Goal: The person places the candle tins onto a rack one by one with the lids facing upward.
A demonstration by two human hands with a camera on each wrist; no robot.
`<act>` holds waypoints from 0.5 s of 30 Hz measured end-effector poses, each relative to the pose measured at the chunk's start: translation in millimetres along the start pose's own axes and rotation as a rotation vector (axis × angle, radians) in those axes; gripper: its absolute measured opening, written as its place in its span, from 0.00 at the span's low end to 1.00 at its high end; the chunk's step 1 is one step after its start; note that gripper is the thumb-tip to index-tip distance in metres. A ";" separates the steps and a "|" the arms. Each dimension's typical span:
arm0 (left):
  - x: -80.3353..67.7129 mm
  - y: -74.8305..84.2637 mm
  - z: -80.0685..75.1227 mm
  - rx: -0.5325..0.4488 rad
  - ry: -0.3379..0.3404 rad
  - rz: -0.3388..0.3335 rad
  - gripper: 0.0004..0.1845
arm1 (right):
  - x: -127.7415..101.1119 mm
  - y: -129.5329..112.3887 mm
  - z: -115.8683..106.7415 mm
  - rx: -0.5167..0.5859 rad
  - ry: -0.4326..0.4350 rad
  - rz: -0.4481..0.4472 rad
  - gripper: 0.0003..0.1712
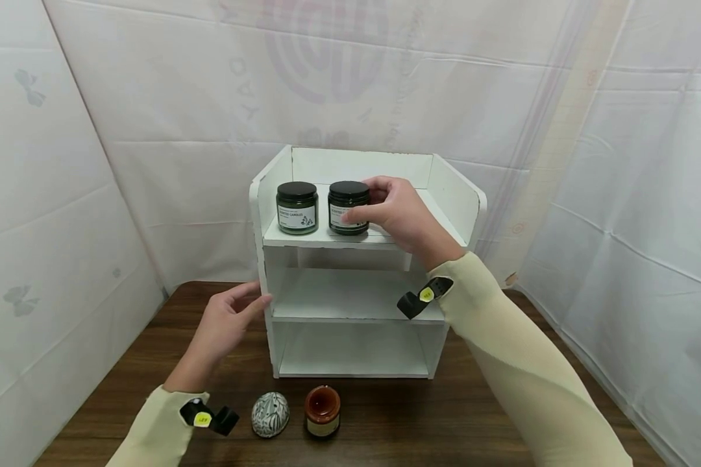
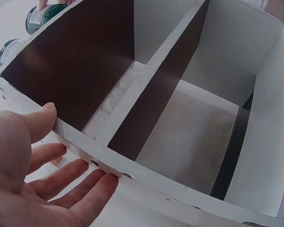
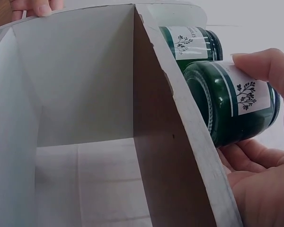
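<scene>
Nearest the camera, on the brown wooden table: a grey patterned egg-shaped ornament and, just beside it to the right, a small amber jar with a dark lid, both upright and in front of the white shelf unit. Left hand positioned at the left front edge of the shelf unit, fingers straight and relaxed, fingertips touching the chipped white side panel, thumb laid along the edge; nothing held. Shelf unit standing on the table, three tiers, lower two tiers bare in the head view. Right hand raised to the top tier, fingers and thumb curled round the right-hand green candle jar, thumb pressed on the white label, remaining fingers cupped behind and below the glass. Gripped jar seated on the top tier, near its front edge, black lid on. Second green candle jar just beside it to the left, upright, same label and lid, not touched by either hand. Behind the unit: creased white sheeting as backdrop.
</scene>
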State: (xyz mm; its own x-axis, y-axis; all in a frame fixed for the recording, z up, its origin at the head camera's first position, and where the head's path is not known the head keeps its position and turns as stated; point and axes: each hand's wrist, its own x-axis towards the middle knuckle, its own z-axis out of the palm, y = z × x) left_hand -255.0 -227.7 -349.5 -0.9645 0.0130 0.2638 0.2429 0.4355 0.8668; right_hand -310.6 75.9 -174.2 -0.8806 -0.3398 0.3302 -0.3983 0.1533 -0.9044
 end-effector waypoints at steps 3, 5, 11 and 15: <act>-0.4 1.0 -0.5 -0.005 0.000 0.004 0.32 | 1.4 0.6 0.5 -0.025 -0.003 0.005 0.29; -0.7 1.9 -0.7 -0.012 0.000 0.004 0.32 | 1.9 0.5 0.8 -0.044 -0.001 0.009 0.29; -0.7 2.0 -1.0 -0.015 -0.001 0.003 0.32 | 3.6 -0.3 1.5 -0.087 0.003 0.023 0.28; 0.0 0.9 -1.0 -0.007 0.003 0.011 0.31 | 5.2 -0.5 1.5 -0.097 0.003 0.037 0.27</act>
State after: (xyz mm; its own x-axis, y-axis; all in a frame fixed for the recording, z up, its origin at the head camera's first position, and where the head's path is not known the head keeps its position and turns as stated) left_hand -254.7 -228.2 -348.4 -0.9615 0.0148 0.2743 0.2539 0.4294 0.8667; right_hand -314.6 72.7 -172.4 -0.8958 -0.3294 0.2982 -0.3884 0.2543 -0.8857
